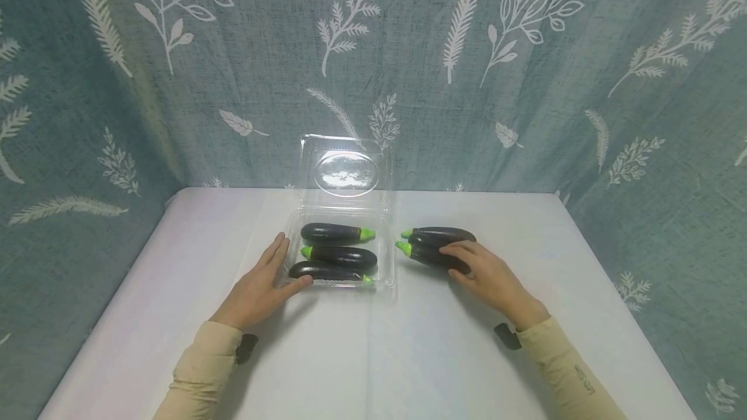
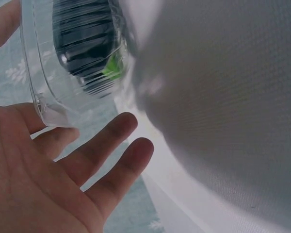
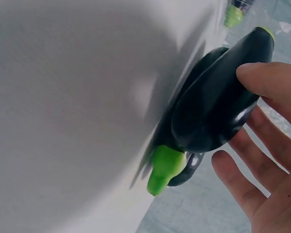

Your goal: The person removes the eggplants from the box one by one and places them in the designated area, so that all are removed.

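Tan sleeves closest of all, behind both wrists, reaching over a white table. Ahead of the cuffs, hands well apart. Left hand loosely spread against a clear tub, fingers nearly straight beside the outer wall, thumb at the near edge, clenched round nothing. Right hand closed in a pinch on one dark eggplant (lifted or resting, cannot tell), stem end toward the left hand, with a neighbouring eggplant just past the fingertips. Between the hands, close by the left thumb, three eggplants lying crosswise inside the tub, lid standing raised behind. For good handling, grip around the thick middle, thumb against fingers, firm but not squeezing, given glossy and probably slippery skin. Lift straight up before going sideways, to avoid rolling the neighbour. Brace the tub lightly with the left fingers, never hard enough to buckle so thin a shell. As for writing, dark lettering on the sleeve behind the right hand, too small to read surely; no brand or label legible on tub, lid or eggplants.
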Available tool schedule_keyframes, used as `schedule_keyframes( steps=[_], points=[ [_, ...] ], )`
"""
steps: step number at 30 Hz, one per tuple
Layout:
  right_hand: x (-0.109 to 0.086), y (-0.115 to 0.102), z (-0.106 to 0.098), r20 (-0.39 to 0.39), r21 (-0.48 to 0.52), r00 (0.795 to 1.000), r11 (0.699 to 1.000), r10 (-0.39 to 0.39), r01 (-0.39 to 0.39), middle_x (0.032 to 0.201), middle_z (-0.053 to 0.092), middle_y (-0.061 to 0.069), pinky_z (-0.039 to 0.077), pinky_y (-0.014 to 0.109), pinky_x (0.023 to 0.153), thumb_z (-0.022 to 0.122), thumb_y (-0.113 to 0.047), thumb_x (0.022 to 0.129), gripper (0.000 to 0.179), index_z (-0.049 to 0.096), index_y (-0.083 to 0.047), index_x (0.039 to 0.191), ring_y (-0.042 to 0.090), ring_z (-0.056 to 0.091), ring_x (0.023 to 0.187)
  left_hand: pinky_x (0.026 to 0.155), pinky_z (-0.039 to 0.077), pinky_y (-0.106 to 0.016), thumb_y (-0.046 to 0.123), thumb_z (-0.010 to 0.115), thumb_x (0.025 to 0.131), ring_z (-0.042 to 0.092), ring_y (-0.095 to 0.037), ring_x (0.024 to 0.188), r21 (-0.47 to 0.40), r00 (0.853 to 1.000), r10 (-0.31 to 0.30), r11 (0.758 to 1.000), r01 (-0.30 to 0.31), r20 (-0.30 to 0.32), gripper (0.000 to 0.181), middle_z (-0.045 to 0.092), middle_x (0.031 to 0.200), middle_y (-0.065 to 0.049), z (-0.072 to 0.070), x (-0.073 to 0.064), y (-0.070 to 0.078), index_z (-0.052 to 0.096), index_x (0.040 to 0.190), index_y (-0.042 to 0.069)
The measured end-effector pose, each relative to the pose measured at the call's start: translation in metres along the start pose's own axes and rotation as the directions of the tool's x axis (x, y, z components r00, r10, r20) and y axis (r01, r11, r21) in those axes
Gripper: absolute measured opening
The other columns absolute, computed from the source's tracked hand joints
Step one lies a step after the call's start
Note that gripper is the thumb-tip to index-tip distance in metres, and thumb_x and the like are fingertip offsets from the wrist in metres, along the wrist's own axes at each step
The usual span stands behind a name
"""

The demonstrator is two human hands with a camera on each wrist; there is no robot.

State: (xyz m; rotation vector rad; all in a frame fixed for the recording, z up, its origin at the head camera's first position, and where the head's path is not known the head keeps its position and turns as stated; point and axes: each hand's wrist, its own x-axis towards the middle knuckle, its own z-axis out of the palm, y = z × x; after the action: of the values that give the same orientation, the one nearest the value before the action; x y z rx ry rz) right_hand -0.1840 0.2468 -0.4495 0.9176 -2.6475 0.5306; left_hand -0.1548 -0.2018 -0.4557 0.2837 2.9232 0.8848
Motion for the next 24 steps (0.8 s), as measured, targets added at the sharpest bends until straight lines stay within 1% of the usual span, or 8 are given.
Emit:
schedule_keyframes(
  steps=[8, 13, 18, 24],
  points=[
    [-0.0038, -0.0006, 0.0011, 0.017, -0.009, 1.000, 1.000, 0.020, -0.020, 0.126, 0.065, 0.010, 0.054, 0.047, 0.096, 0.084, -0.011, 0.084, 0.046, 0.069, -0.013, 0.127, 0.030, 0.063, 0.116, 0.109, 0.033, -0.068, 0.069, 0.056, 0.093, 0.030, -0.049, 0.144, 0.007, 1.000, 0.002, 1.000, -0.002, -0.003, 0.103, 0.007, 0.170, -0.011, -0.0006, -0.0002, 0.0010, 0.014, 0.163, 0.006],
    [-0.0046, 0.0009, 0.0024, 0.012, -0.019, 1.000, 1.000, 0.022, -0.022, 0.124, 0.065, 0.011, 0.054, 0.048, 0.096, 0.086, -0.009, 0.082, 0.047, 0.070, -0.012, 0.126, 0.031, 0.064, 0.114, 0.110, 0.032, -0.068, 0.069, 0.056, 0.093, 0.030, -0.049, 0.144, 0.003, 1.000, 0.004, 1.000, -0.004, -0.007, 0.103, 0.007, 0.170, -0.011, 0.0001, 0.0000, 0.0007, 0.014, 0.163, 0.006],
    [-0.0059, 0.0004, 0.0047, 0.030, -0.023, 0.999, 1.000, 0.023, -0.022, 0.122, 0.066, 0.012, 0.054, 0.049, 0.095, 0.087, -0.008, 0.079, 0.048, 0.071, -0.011, 0.124, 0.032, 0.065, 0.112, 0.110, 0.032, -0.068, 0.069, 0.056, 0.093, 0.030, -0.049, 0.144, 0.002, 1.000, 0.004, 1.000, -0.004, -0.005, 0.103, 0.007, 0.170, -0.010, 0.0003, -0.0005, 0.0007, 0.013, 0.163, 0.007],
    [-0.0063, 0.0006, 0.0060, 0.030, -0.040, 0.999, 0.999, 0.017, -0.016, 0.122, 0.067, 0.012, 0.054, 0.048, 0.096, 0.088, -0.007, 0.079, 0.048, 0.072, -0.011, 0.123, 0.031, 0.065, 0.112, 0.110, 0.032, -0.068, 0.071, 0.055, 0.093, 0.029, -0.049, 0.145, -0.001, 1.000, 0.003, 1.000, -0.003, -0.001, 0.104, 0.006, 0.170, -0.010, 0.0001, -0.0009, 0.0004, 0.013, 0.163, 0.007]
  ],
)
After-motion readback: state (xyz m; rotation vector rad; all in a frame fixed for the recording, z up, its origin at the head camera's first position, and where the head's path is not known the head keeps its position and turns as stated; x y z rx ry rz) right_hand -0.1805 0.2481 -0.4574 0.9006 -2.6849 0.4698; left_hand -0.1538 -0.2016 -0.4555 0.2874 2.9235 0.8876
